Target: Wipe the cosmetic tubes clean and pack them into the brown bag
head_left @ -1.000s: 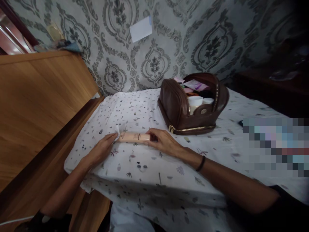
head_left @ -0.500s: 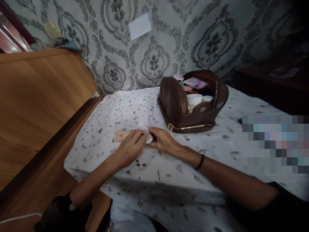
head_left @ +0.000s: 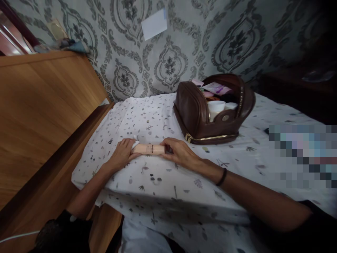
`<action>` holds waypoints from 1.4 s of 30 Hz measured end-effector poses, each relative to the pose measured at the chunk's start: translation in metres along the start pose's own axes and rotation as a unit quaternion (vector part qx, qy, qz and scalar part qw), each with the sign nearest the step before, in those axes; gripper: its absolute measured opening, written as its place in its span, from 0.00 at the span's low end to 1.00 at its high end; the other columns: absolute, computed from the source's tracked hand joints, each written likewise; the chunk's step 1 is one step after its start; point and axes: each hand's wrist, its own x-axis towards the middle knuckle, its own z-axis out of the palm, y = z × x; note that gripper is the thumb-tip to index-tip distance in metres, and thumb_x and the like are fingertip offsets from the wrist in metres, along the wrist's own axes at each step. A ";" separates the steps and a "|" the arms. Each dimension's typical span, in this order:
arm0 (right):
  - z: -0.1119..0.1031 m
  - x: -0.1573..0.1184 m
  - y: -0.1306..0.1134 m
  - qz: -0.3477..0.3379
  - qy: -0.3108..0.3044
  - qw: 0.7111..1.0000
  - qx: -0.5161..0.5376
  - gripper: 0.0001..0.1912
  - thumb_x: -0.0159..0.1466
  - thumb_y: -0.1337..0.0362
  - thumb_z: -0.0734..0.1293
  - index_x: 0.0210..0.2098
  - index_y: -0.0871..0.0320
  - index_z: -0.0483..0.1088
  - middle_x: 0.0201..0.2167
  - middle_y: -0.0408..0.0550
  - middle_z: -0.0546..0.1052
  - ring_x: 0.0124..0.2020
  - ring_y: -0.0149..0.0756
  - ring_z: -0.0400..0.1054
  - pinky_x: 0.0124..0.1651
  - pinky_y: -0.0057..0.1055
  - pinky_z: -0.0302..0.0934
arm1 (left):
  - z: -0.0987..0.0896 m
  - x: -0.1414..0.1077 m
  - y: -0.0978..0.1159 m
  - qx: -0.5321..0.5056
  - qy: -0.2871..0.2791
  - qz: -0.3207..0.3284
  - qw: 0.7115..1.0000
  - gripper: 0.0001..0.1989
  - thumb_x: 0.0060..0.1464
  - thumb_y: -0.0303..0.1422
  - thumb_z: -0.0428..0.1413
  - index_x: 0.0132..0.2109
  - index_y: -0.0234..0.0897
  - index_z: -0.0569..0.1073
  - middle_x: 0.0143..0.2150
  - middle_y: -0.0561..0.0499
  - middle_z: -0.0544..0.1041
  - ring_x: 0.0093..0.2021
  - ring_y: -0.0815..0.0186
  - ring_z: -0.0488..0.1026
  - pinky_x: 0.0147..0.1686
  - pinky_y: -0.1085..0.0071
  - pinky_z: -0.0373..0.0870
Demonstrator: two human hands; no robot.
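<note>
In the head view, take the brown bag [head_left: 191, 105] as your landmark: it stands on the patterned sheet [head_left: 163, 189], its top gaping open. In front of it and to its left, you have a peach tube [head_left: 150, 149] lying lengthwise from side to side, with small dark print on the side facing up. Your right hand [head_left: 182, 153], just in front of the bag's left corner, is clamped on the tube's right end, fingertips on the far edge and thumb on the near one; a dark part there is half hidden by your fingers. Your left hand [head_left: 122, 154], farther left of the bag, is closed around the other end, with a white tissue [head_left: 135, 143] between its fingers and the tube. The two hands are apart, with the middle of the tube bare between them. You wear a dark band [head_left: 222, 176] on your right wrist, in front of the bag. Inside the bag, a white-lidded jar [head_left: 216, 106] sits at the front opening beside a second white lid [head_left: 231, 105], with a pink and purple packet [head_left: 218, 88] behind them. Behind the bag rises the patterned wall [head_left: 172, 66], with a white card [head_left: 154, 24] on it, up and to the bag's left. Well to the bag's left stands a wooden panel [head_left: 47, 91].
</note>
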 end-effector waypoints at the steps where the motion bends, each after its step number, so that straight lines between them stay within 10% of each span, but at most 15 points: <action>1: 0.000 0.000 0.000 0.001 -0.002 1.000 0.001 0.10 0.57 0.68 0.71 0.38 0.57 0.71 0.30 0.43 0.73 0.30 0.32 0.66 0.34 0.27 0.57 | 0.000 -0.001 -0.002 -0.004 0.002 0.001 1.000 0.25 0.62 0.47 0.53 0.58 0.35 0.64 0.51 0.41 0.71 0.51 0.53 0.67 0.49 0.56 0.67; 7: -0.001 -0.001 0.002 0.005 0.005 1.000 0.020 0.17 0.60 0.62 0.71 0.48 0.59 0.71 0.35 0.47 0.74 0.34 0.36 0.68 0.37 0.29 0.60 | 0.001 -0.002 -0.003 0.033 0.053 0.032 0.998 0.29 0.56 0.54 0.54 0.52 0.32 0.67 0.42 0.42 0.71 0.42 0.54 0.67 0.41 0.59 0.67; 13: -0.007 0.000 -0.003 0.018 -0.040 0.999 -0.010 0.10 0.62 0.61 0.69 0.39 0.61 0.75 0.30 0.46 0.73 0.30 0.34 0.66 0.34 0.29 0.56 | -0.006 -0.002 0.001 0.060 0.089 0.057 0.993 0.30 0.58 0.55 0.51 0.51 0.31 0.68 0.42 0.41 0.71 0.42 0.54 0.66 0.41 0.59 0.66; 19: -0.008 -0.001 -0.006 0.030 -0.027 0.999 0.015 0.09 0.59 0.62 0.71 0.38 0.59 0.74 0.29 0.44 0.74 0.29 0.33 0.66 0.32 0.27 0.55 | -0.017 0.003 0.010 0.128 0.129 0.061 0.981 0.14 0.67 0.37 0.45 0.42 0.35 0.72 0.36 0.45 0.70 0.38 0.58 0.64 0.39 0.61 0.64; 25: -0.003 0.000 -0.004 0.026 -0.019 0.999 0.021 0.11 0.56 0.63 0.73 0.38 0.60 0.73 0.30 0.44 0.74 0.30 0.33 0.66 0.33 0.27 0.55 | -0.013 0.028 0.063 0.074 0.219 0.121 0.965 0.08 0.65 0.31 0.48 0.39 0.35 0.70 0.35 0.45 0.71 0.38 0.60 0.66 0.39 0.62 0.66; 30: -0.003 0.001 -0.003 0.039 -0.010 0.999 0.004 0.07 0.52 0.69 0.72 0.29 0.59 0.70 0.24 0.40 0.70 0.26 0.30 0.61 0.30 0.26 0.52 | -0.002 0.042 0.105 0.063 0.110 0.190 0.974 0.11 0.67 0.28 0.43 0.48 0.33 0.70 0.44 0.41 0.73 0.44 0.57 0.70 0.47 0.58 0.69; 42: -0.006 0.001 -0.003 0.063 -0.031 0.996 0.052 0.11 0.55 0.61 0.73 0.35 0.60 0.74 0.26 0.41 0.72 0.27 0.31 0.63 0.31 0.26 0.54 | -0.013 0.010 0.032 0.144 0.051 0.112 0.982 0.13 0.68 0.31 0.42 0.48 0.32 0.69 0.43 0.41 0.76 0.43 0.57 0.71 0.46 0.58 0.65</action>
